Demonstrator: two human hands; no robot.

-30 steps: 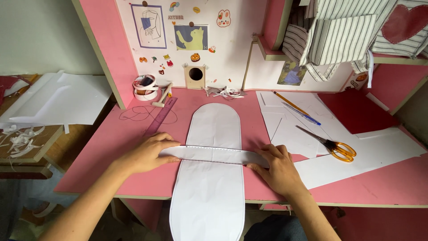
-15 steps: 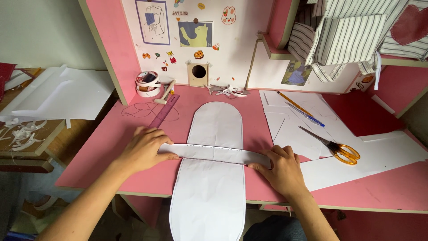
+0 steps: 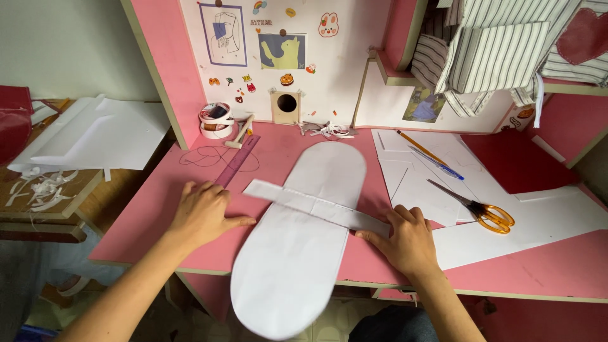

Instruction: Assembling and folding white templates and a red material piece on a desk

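Lying across the front of the pink desk [image 3: 158, 209], a long white oval sheet [image 3: 304, 247] with rounded ends hangs partly past the near edge. A narrow white paper strip [image 3: 313, 206] crosses it at a slant, from upper left to lower right.

The left hand [image 3: 204, 214] rests flat on the desk just left of the sheet, palm down, fingers loosely spread and pointing toward the sheet; it grips nothing, and its fingertips stop just short of the strip's left end. The right hand [image 3: 408, 242] presses down at the strip's right end, fingers slightly curled, with the forefinger laid on the paper; whether it pinches the strip or only holds it flat cannot be told.

Right of that hand lie more white paper pieces [image 3: 538, 221], with orange-handled scissors [image 3: 481, 208] on top. Farther back on those sheets sit a yellow pencil [image 3: 421, 147] and a blue pen [image 3: 437, 163] side by side. A purple ruler [image 3: 237, 159] lies at a slant behind the left hand, near rolls of tape [image 3: 216, 120] at the back wall. A small wooden birdhouse [image 3: 286, 106] stands against the wall, and striped fabric [image 3: 500, 50] hangs from the shelf above.
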